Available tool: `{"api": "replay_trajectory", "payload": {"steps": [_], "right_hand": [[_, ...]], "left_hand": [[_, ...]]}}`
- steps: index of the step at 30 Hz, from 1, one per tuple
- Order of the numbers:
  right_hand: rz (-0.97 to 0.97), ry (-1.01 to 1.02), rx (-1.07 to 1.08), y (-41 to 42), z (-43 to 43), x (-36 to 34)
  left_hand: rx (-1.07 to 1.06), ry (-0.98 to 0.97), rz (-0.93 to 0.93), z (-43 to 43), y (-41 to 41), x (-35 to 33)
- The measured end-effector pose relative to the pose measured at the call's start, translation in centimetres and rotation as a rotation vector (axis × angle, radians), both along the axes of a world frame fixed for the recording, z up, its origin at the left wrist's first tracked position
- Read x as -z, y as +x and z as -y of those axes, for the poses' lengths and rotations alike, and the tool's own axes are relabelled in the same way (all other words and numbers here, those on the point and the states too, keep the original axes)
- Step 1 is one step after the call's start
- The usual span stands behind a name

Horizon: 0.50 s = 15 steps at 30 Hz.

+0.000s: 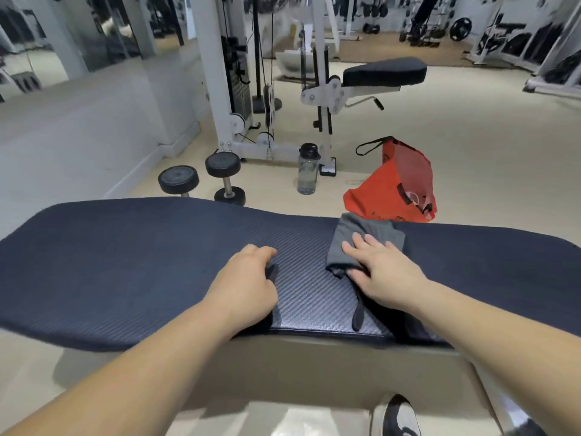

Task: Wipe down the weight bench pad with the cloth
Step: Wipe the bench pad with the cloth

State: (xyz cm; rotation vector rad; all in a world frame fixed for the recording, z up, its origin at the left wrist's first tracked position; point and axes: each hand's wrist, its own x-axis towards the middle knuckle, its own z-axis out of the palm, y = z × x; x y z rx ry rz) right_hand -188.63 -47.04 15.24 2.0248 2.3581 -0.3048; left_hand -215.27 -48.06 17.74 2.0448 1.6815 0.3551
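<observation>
Head view: bench pad (125, 262) runs left-right; right hand (386, 272) flat on cloth (345, 247), left hand (245, 278) loosely curled.

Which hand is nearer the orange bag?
Right. The right hand lies flat on the grey cloth, just this side of the orange bag; the left hand rests on the bench pad, further left.

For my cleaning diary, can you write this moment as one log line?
right hand: flat on grey cloth | grey cloth: on bench pad | left hand: resting on bench pad
</observation>
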Motion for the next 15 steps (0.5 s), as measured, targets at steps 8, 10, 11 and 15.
{"api": "replay_trajectory", "payload": {"steps": [8,10,11,15], "right_hand": [[-0.116,-0.007,-0.485,-5.9,-0.6,-0.6],[-0.165,0.031,-0.389,-4.5,-2.4,0.1],[-0.161,0.040,-0.307,-3.3,-3.5,0.4],[-0.158,-0.039,0.091,2.1,-6.0,-0.1]], "left_hand": [[-0.079,0.115,-0.046,-1.3,0.7,-1.0],[-0.098,0.114,-0.006,-1.9,1.1,-0.2],[-0.096,0.108,0.014,-2.2,1.4,0.1],[-0.032,0.103,0.057,-3.9,2.7,0.6]]}}
